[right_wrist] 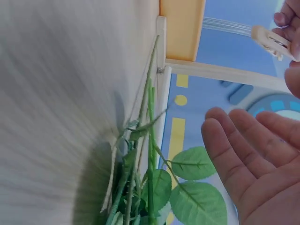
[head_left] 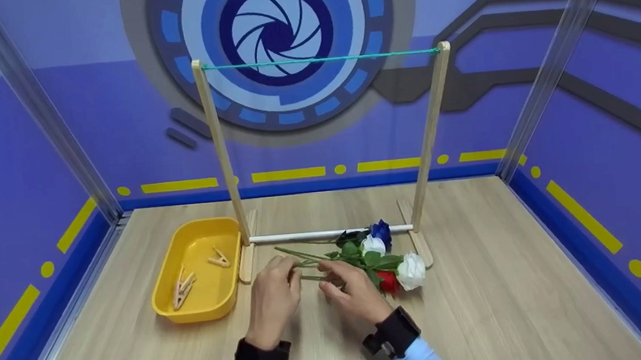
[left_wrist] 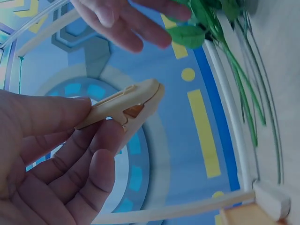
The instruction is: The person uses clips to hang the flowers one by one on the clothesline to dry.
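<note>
A light wooden clothespin point(left_wrist: 149, 96) is pinched between the thumb and fingers of my left hand point(head_left: 275, 292). In the right wrist view the same clothespin point(right_wrist: 269, 42) shows at the upper right. My right hand point(head_left: 358, 291) is held beside it, fingers extended and apart, holding nothing. Just beyond both hands lie artificial roses on the table: a blue rose point(head_left: 381, 233), two white ones including the larger white rose point(head_left: 412, 271), a red rose point(head_left: 388, 281) and a dark one. Their green stems point(right_wrist: 151, 110) point left.
A yellow tray point(head_left: 161, 298) at left holds more wooden clothespins point(head_left: 182, 289). Behind the roses stands a wooden frame, with a left post point(head_left: 217, 136), a right post point(head_left: 433, 119), a green string point(head_left: 317, 60) across the top and a white rod point(head_left: 302, 236) below.
</note>
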Available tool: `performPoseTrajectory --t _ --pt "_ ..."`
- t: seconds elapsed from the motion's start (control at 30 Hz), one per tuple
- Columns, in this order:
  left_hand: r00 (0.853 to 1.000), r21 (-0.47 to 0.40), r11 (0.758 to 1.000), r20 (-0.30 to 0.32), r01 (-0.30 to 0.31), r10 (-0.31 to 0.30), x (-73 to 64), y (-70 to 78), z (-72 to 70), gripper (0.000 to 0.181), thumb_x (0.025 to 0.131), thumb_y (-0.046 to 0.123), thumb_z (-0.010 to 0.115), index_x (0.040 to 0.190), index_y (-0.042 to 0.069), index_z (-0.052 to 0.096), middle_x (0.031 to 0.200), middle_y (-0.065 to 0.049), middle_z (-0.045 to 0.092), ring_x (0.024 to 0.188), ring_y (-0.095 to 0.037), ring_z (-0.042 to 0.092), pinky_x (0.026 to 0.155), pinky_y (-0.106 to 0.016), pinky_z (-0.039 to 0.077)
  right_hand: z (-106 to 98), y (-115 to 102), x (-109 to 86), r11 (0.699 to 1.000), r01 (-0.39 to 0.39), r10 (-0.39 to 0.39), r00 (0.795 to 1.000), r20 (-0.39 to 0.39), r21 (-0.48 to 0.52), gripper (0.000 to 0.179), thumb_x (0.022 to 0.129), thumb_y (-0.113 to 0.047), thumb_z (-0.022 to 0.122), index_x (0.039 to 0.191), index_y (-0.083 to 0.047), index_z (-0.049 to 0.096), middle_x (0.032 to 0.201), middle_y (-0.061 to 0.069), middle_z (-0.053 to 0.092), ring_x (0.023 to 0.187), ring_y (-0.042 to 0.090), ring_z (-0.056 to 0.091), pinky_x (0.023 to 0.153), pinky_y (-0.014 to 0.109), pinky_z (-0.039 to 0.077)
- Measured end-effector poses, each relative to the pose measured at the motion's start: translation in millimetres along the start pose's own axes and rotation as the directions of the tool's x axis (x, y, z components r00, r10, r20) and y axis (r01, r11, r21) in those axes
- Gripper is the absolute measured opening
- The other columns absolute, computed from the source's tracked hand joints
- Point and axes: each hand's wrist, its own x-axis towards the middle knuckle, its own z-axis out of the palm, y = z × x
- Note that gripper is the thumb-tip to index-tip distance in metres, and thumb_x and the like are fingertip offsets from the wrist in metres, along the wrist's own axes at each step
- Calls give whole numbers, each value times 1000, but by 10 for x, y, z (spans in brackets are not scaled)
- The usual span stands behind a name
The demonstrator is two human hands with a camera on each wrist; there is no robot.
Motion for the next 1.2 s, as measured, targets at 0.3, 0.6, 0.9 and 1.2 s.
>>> performPoseTrajectory --t 0.3,0.6,0.9,1.2 --pt "999 -106 994 8 -37 38 -62 49 159 12 87 -4 78 91 7 74 81 -2 66 70 -14 62 62 -32 52 -86 51 -19 1000 -11 9 996 93 14 48 99 -9 69 141 8 55 118 22 71 94 30 74 82 45 61" --pt "999 -216 975 0 -49 50 -70 60 225 10 91 -4 73 97 3 76 87 -6 73 77 -15 69 67 -33 57 -108 49 -7 1000 8 -5 995 98 -25 49 91 -1 74 139 2 60 110 16 75 88 24 75 78 32 61" --pt "1000 -336 942 23 5 3 -61 95 243 9 93 -3 72 99 2 75 89 -5 73 75 -12 68 67 -29 57 -140 10 4 998 7 -4 999 49 -59 34 91 0 74 125 -1 72 117 15 74 94 21 73 80 36 61" --pt "1000 -306 952 12 12 -9 -56 64 251 12 90 -1 76 102 3 76 93 -5 70 77 -16 67 67 -34 58 -184 38 10 995 39 -41 999 -20 -89 18 95 -2 72 112 -4 77 101 7 75 83 12 69 71 28 58"
